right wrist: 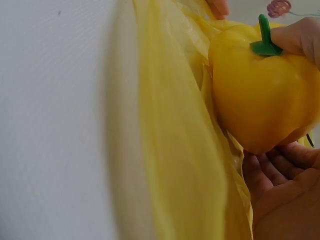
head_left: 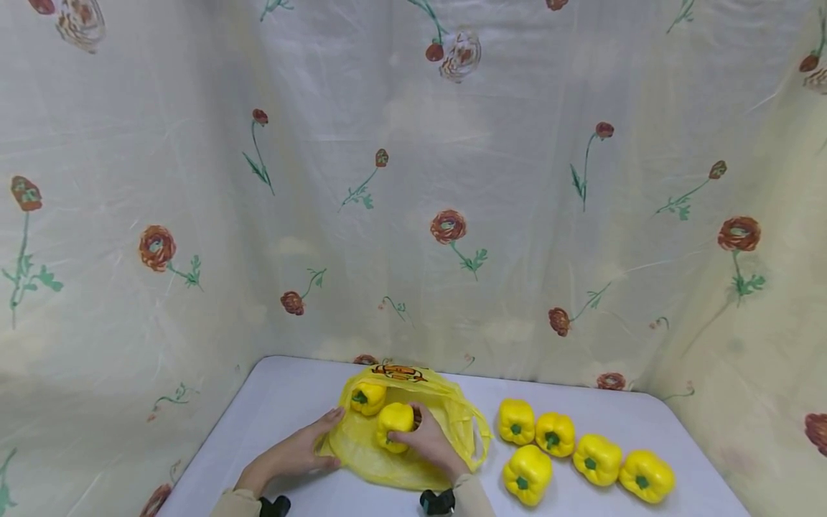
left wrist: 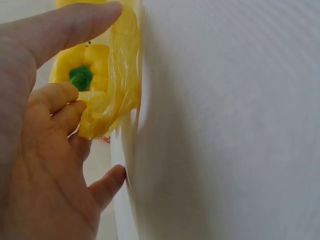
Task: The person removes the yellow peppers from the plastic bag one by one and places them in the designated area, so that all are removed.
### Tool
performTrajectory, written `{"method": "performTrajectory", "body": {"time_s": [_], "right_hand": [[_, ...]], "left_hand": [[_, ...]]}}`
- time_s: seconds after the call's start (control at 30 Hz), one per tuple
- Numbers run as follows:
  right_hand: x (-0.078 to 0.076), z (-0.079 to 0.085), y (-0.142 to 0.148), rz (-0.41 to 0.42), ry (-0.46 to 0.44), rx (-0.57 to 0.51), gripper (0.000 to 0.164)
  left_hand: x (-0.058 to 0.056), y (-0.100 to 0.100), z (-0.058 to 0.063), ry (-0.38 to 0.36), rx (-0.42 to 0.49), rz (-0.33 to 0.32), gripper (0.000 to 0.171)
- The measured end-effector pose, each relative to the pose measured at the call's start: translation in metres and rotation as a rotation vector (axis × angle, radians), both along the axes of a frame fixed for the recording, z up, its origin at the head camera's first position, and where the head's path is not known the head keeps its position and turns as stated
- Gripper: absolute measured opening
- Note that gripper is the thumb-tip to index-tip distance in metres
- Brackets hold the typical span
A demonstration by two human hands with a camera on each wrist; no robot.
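Note:
My right hand [head_left: 431, 439] grips a yellow bell pepper [head_left: 395, 425] at the mouth of a yellow plastic bag [head_left: 368, 462]. In the right wrist view, the thumb lies by the green stem of this bell pepper [right wrist: 260, 90], and the fingers are under its other end. Another yellow bell pepper [head_left: 367, 399] is inside the bag, towards the back left. At the bag's left edge, my left hand [head_left: 300, 449] holds the rim. The left wrist view shows its curled fingers against the crumpled plastic [left wrist: 122, 75], with the thumb above.
Several more yellow bell peppers [head_left: 597, 459] stand on the white table [head_left: 278, 402] to the right of the bag. A bag handle loop [head_left: 481, 438] sticks out on that side. Flower-printed curtain [head_left: 413, 215] surrounds the table's back and sides.

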State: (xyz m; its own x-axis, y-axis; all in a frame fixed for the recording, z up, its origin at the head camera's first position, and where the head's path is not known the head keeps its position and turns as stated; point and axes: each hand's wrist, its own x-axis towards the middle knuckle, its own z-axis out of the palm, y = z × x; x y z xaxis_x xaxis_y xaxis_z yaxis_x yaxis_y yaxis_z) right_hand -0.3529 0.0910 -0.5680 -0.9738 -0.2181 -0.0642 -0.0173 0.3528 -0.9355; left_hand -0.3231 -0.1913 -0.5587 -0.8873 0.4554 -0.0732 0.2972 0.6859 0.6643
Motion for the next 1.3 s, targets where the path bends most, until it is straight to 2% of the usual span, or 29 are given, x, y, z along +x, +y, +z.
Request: {"method": "performTrajectory", "body": {"time_s": [0.13,0.37,0.8,1.0,1.3], "right_hand": [[0.002,0.003,0.003,0.009,-0.010,0.010,0.091],[0.007,0.012,0.006,0.018,0.028,0.012,0.085],[0.030,0.052,0.012,0.103,0.124,-0.068,0.086],[0.037,0.061,0.013,0.134,0.136,-0.059,0.086],[0.042,0.073,0.013,0.170,0.140,-0.045,0.083]], "left_hand": [[-0.001,0.001,0.000,-0.010,-0.002,0.004,0.095],[-0.001,0.002,0.002,-0.021,0.003,0.008,0.095],[0.000,0.000,0.001,-0.006,0.005,-0.001,0.095],[0.001,0.003,0.001,-0.032,-0.002,0.029,0.097],[0.000,0.002,0.000,-0.011,-0.011,0.018,0.097]]}}
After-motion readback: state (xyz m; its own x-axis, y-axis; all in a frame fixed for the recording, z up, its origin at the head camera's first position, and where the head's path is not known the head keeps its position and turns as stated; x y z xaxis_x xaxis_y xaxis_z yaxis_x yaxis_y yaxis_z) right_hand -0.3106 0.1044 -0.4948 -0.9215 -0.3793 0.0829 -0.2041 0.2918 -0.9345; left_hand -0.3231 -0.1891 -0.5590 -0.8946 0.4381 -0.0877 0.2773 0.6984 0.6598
